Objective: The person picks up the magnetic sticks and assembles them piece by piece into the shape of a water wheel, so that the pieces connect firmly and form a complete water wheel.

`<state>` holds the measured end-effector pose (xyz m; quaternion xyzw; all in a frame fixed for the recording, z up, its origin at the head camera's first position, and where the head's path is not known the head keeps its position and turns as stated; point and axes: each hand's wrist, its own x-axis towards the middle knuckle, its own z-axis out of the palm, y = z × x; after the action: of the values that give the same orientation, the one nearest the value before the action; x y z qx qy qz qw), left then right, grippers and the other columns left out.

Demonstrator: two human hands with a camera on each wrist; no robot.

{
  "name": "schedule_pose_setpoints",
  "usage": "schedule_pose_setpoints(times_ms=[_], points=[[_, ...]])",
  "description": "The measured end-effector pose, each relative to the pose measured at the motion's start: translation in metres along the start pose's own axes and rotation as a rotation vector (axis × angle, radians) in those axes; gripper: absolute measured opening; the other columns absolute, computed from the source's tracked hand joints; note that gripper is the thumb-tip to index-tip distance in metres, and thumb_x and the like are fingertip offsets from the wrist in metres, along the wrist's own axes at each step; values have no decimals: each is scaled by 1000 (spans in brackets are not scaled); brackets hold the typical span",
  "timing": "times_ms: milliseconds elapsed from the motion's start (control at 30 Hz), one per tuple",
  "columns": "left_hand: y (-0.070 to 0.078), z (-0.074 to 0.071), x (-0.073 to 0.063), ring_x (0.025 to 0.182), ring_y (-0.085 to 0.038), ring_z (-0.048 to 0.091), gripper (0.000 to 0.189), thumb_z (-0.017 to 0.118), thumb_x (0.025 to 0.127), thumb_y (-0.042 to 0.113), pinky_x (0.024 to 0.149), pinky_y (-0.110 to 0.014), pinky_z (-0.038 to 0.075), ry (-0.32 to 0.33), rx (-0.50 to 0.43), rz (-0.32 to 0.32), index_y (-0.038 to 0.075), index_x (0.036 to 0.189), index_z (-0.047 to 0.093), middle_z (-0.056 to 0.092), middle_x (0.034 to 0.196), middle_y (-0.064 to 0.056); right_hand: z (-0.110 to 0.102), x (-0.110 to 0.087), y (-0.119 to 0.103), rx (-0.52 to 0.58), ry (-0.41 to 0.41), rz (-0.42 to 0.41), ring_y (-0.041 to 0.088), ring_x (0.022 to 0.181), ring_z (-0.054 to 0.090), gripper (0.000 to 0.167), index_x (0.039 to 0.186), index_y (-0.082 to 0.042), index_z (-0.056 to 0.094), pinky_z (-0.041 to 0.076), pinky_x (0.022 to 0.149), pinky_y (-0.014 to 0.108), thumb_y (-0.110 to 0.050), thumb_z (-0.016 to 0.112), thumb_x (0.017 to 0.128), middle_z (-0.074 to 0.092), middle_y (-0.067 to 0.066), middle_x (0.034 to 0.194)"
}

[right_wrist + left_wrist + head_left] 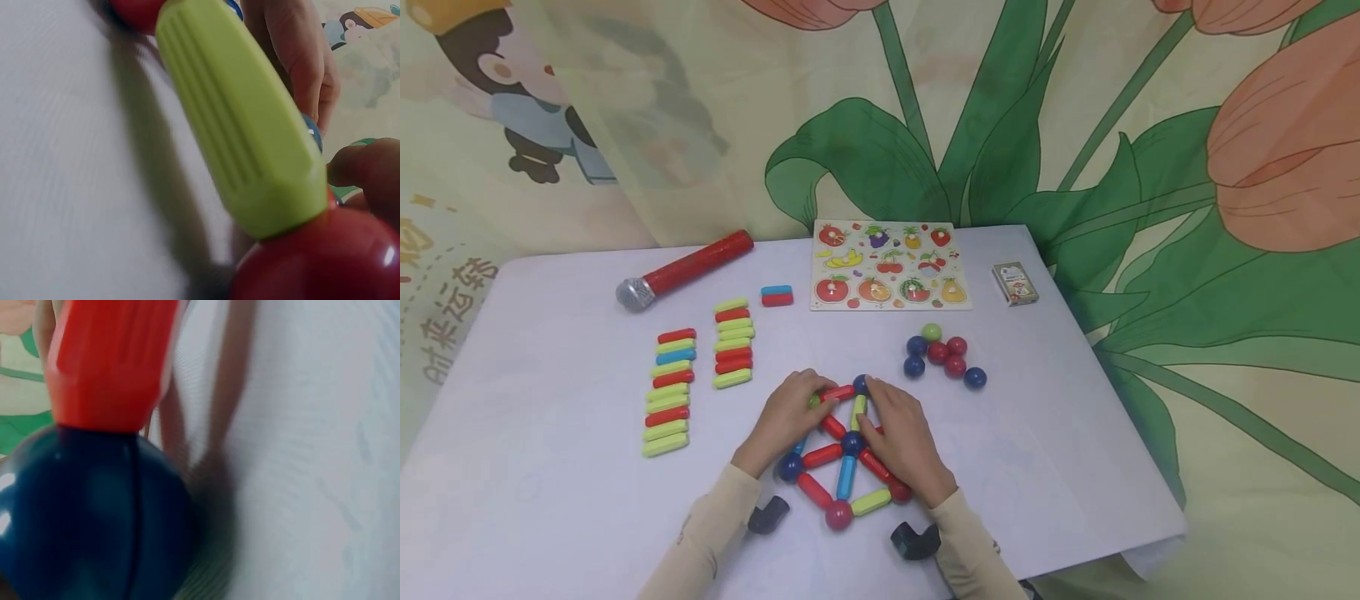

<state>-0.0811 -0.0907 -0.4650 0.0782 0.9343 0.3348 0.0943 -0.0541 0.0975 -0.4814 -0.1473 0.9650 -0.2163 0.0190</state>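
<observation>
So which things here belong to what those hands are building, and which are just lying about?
Part of the job:
ball-and-rod frame
loose rods, likely spares, as they match
loose balls, likewise

Apparently just lying about:
red microphone
fruit-picture board
small box

Head view's bright and evenly lit, kinda hazy. Both wrist shots are soft: glare spots on the blue ball (94,512) and red ball (325,262), blurry shadows across the white cloth (62,156).
</observation>
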Motion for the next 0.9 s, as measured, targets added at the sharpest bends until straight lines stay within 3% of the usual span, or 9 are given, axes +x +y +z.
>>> schedule_pose_setpoints(times_ms=[300,433,567,700,900], points=[[-3,-1,2,87,-16,54,38,73,85,29,75,-31,54,-17,-13,7,10,116,67,61,98,-1,-4,-3,-1,-39,9,-31,26,131,44,60,144,-12,43,33,110,47,-35,63,91,49,8,141],[-9,-16,11,97,-20,58,38,67,89,32,86,-40,53,-22,-37,10,11,121,64,63,107,-5,-7,-11,-5,-48,48,-93,25,127,47,50,136,-15,52,36,107,47,-32,65,90,52,6,136],[-14,-46,34,114,-30,53,42,64,92,28,94,-51,48,22,-3,-30,10,129,57,57,123,-12,-10,-22,-10,-24,116,-167,18,113,52,38,123,-18,62,44,98,39,-28,70,87,59,1,121],[-25,-71,65,124,-37,44,49,63,93,24,98,-56,43,92,101,-78,8,137,50,48,134,-18,-9,-31,-14,-9,156,-232,11,93,51,30,112,-18,68,46,80,28,-26,74,84,61,-5,103],[-41,-82,94,115,-40,46,54,65,91,17,95,-54,46,141,232,-103,1,139,46,48,129,-24,-4,-38,-16,-16,118,-265,9,85,49,30,110,-18,69,44,73,22,-27,75,83,61,-6,99]])
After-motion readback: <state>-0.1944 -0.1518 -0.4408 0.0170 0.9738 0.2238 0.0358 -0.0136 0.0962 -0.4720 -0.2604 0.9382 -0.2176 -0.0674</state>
